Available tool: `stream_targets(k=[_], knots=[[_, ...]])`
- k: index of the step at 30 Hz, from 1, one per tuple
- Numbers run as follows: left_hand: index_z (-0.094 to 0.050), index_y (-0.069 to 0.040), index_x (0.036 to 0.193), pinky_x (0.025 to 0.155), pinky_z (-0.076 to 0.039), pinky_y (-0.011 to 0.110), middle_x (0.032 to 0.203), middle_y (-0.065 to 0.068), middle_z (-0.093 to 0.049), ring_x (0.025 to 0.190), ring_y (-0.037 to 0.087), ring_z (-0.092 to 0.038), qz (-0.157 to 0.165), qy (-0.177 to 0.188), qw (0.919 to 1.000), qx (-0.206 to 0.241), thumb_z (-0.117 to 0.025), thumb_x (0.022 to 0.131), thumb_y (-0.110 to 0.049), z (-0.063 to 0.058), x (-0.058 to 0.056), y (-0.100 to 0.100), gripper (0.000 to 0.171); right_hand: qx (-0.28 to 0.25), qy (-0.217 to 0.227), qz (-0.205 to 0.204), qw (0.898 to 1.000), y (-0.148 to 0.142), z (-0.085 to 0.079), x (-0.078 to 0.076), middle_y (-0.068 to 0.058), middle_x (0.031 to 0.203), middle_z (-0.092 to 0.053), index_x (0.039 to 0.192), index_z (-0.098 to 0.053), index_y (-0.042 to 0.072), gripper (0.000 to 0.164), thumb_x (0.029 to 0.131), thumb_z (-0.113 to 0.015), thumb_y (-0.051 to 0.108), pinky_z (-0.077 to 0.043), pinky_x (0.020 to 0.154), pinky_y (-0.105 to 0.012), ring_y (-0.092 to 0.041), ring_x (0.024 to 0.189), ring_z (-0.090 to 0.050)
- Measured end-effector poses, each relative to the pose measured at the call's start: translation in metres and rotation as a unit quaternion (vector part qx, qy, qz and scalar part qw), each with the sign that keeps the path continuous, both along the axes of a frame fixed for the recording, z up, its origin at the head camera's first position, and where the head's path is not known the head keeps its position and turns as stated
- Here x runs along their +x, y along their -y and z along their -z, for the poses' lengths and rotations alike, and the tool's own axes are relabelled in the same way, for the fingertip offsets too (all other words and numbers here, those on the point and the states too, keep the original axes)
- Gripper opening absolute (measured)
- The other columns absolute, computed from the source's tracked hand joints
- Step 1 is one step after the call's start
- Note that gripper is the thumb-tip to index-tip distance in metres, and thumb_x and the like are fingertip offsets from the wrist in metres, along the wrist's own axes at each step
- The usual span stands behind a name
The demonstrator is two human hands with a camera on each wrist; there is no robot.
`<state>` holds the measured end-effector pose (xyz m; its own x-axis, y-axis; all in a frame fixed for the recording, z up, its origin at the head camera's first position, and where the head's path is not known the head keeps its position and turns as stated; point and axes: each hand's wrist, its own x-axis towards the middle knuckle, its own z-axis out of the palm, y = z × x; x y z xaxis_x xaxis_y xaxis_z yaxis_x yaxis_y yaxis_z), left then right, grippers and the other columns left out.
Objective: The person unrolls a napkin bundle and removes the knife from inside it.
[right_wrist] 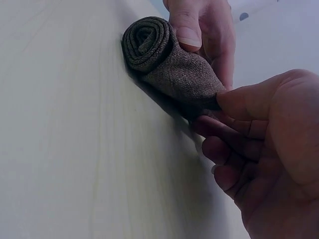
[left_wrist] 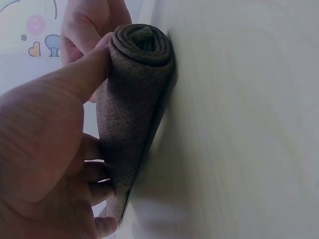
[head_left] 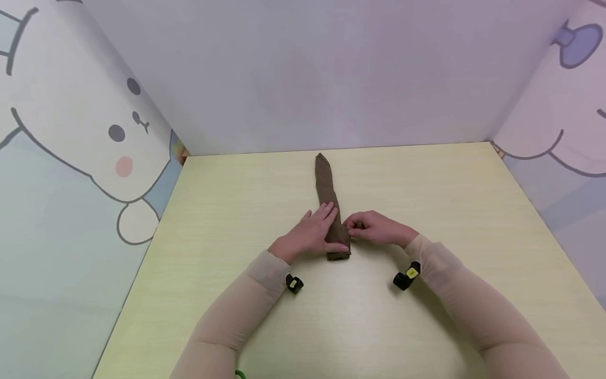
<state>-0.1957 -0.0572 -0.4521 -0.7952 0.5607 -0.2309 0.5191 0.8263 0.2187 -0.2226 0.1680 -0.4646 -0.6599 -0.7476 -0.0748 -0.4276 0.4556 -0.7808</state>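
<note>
A brown woven cloth (head_left: 324, 181), rolled up lengthwise, lies on the table with its narrow end pointing toward the back wall. Its near end shows a spiral of layers in both wrist views, as on the cloth roll (left_wrist: 134, 94) seen from the left. My left hand (head_left: 314, 231) rests on top of the roll, fingers extended along it and thumb across the near end. At the roll's right side, my right hand (head_left: 376, 227) pinches an edge of the cloth (right_wrist: 184, 74) between thumb and index finger. The other right fingers are curled below.
The pale wood table (head_left: 227, 200) meets a plain wall (head_left: 331, 79) at the back. Side panels with cartoon animals (head_left: 90, 105) stand left and right. Each wrist wears a small black camera, such as the right one (head_left: 406, 276).
</note>
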Motion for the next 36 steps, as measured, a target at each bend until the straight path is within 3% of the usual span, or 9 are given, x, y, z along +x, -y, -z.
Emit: stream_targets(k=[7, 11, 15, 20, 30, 36], knots=[[-0.014, -0.009, 0.155, 0.114, -0.018, 0.05, 0.161, 0.009, -0.006, 0.147, 0.023, -0.006, 0.003, -0.001, 1.0, 0.001, -0.045, 0.079, -0.08, 0.002, 0.001, 0.001, 0.109, 0.005, 0.032, 0.024, 0.999, 0.0, -0.004, 0.001, -0.002, 0.093, -0.063, 0.108, -0.067, 0.006, 0.018, 0.098, -0.055, 0.016, -0.042, 0.069, -0.03, -0.016, 0.076, -0.05], [-0.014, -0.009, 0.155, 0.114, -0.018, 0.05, 0.161, 0.009, -0.006, 0.147, 0.024, -0.006, 0.004, -0.004, 1.0, 0.002, -0.044, 0.079, -0.08, 0.002, 0.002, 0.001, 0.109, 0.006, 0.023, 0.025, 0.999, -0.002, -0.002, 0.0, -0.002, 0.103, -0.066, 0.107, -0.069, 0.008, 0.018, 0.098, -0.056, 0.018, -0.043, 0.071, -0.03, -0.015, 0.08, -0.051], [-0.015, -0.008, 0.155, 0.113, -0.019, 0.051, 0.161, 0.01, -0.007, 0.147, 0.024, -0.007, 0.006, -0.014, 0.9999, 0.003, -0.044, 0.079, -0.08, 0.001, 0.001, 0.002, 0.108, -0.006, 0.011, 0.021, 1.0, -0.003, -0.004, 0.0, 0.002, 0.094, -0.065, 0.102, -0.069, 0.012, 0.015, 0.098, -0.057, 0.02, -0.043, 0.067, -0.029, -0.014, 0.075, -0.051], [-0.015, -0.008, 0.155, 0.113, -0.019, 0.051, 0.161, 0.011, -0.007, 0.147, 0.025, -0.007, 0.011, -0.017, 0.9998, -0.001, -0.042, 0.079, -0.081, 0.001, 0.0, 0.002, 0.108, -0.02, 0.036, 0.018, 0.999, -0.008, -0.001, 0.002, 0.002, 0.084, -0.064, 0.097, -0.065, 0.015, 0.01, 0.097, -0.06, 0.023, -0.044, 0.063, -0.028, -0.014, 0.072, -0.053], [-0.014, -0.007, 0.155, 0.113, -0.018, 0.051, 0.161, 0.011, -0.007, 0.147, 0.025, -0.006, 0.01, -0.01, 0.9999, -0.002, -0.042, 0.08, -0.08, 0.0, 0.001, 0.001, 0.108, -0.012, 0.077, 0.019, 0.997, -0.025, 0.0, 0.013, 0.001, 0.094, -0.067, 0.112, -0.066, 0.012, 0.023, 0.096, -0.062, 0.028, -0.048, 0.073, -0.027, -0.016, 0.084, -0.058], [-0.013, -0.008, 0.155, 0.114, -0.018, 0.05, 0.161, 0.01, -0.006, 0.147, 0.025, -0.006, 0.01, -0.013, 0.9999, -0.005, -0.041, 0.079, -0.081, 0.0, 0.001, 0.001, 0.109, 0.005, 0.091, 0.025, 0.996, -0.033, -0.001, 0.018, -0.001, 0.088, -0.065, 0.114, -0.068, 0.011, 0.027, 0.097, -0.059, 0.03, -0.045, 0.065, -0.025, -0.014, 0.075, -0.054]])
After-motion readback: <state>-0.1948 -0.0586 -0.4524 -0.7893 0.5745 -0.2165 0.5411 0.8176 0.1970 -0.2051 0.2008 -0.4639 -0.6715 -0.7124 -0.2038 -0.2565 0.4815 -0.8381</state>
